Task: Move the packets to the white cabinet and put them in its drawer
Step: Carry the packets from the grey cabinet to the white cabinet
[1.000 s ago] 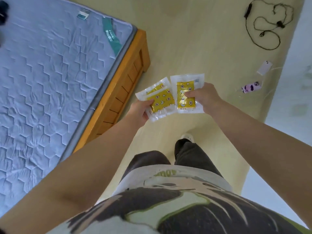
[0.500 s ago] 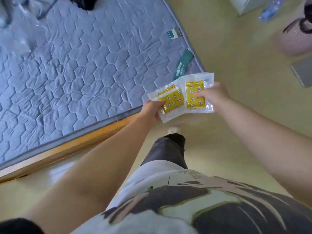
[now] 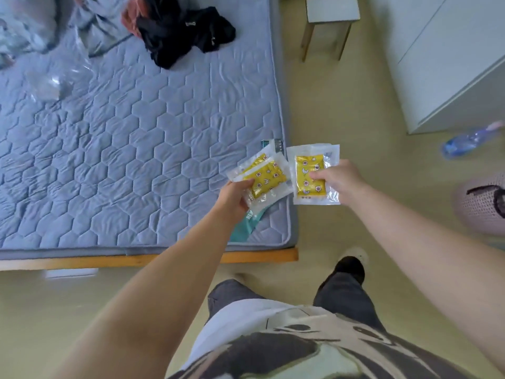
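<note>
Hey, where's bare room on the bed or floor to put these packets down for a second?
The quilted mattress is bare from the black clothes down to its near edge. The floor strip between mattress and white cabinet is open too. Crowded: the mattress's far end, with clothes and clear plastic.

Shirt (image 3: 300, 348): pale cream with broad dark brush-like shapes edged in light green; white band at the lower hem.
Trousers (image 3: 341, 296): dark grey, loose in the leg.
Shoe (image 3: 358, 254): off-white toe, showing past the right trouser cuff.
Forearms: left forearm (image 3: 164, 283) and right forearm (image 3: 423, 242), bare along all that shows.
Hands: left hand (image 3: 235, 198) and right hand (image 3: 341, 181), bare.
</note>
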Available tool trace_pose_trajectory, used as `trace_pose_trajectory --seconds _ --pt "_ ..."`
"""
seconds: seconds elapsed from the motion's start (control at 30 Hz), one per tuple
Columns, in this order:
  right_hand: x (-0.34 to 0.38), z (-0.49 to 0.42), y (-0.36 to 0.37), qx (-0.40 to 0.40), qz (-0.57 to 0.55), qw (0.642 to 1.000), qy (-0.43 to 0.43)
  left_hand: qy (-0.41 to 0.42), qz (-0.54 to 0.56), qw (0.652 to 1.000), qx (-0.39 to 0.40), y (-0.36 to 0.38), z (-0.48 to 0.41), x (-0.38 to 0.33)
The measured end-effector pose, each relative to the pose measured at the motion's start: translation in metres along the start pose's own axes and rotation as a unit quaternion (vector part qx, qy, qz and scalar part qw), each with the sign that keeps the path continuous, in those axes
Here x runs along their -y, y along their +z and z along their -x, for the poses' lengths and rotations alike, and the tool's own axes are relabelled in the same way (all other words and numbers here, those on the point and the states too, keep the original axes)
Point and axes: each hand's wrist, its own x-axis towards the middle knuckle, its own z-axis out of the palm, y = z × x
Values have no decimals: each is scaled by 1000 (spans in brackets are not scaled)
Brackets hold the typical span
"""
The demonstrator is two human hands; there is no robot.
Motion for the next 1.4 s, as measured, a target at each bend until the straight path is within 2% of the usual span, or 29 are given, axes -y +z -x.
trace_pose_trajectory --seconds 0.2,0.37,0.5,0.77,0.97,1.17,1.4 --pt "68 -99 -145 -1 47 999 1 0 58 998 -36 169 -56 31" --pt "123 -164 -202 1 75 997 -12 18 60 997 -44 257 -93 14" --pt "175 -220 -218 33 92 995 -21 35 57 996 -52 300 -136 -28" --pt "337 -358 -210 37 85 994 -54 82 27 995 -49 382 -255 -189" --pt "461 -461 -211 45 45 997 -50 78 15 996 -48 458 -339 -324" --pt "559 -587 -229 59 -7 997 -39 73 -4 997 -37 551 -434 -432" --pt "687 -760 -255 91 -36 995 -14 85 -3 994 -62 675 -563 -561"
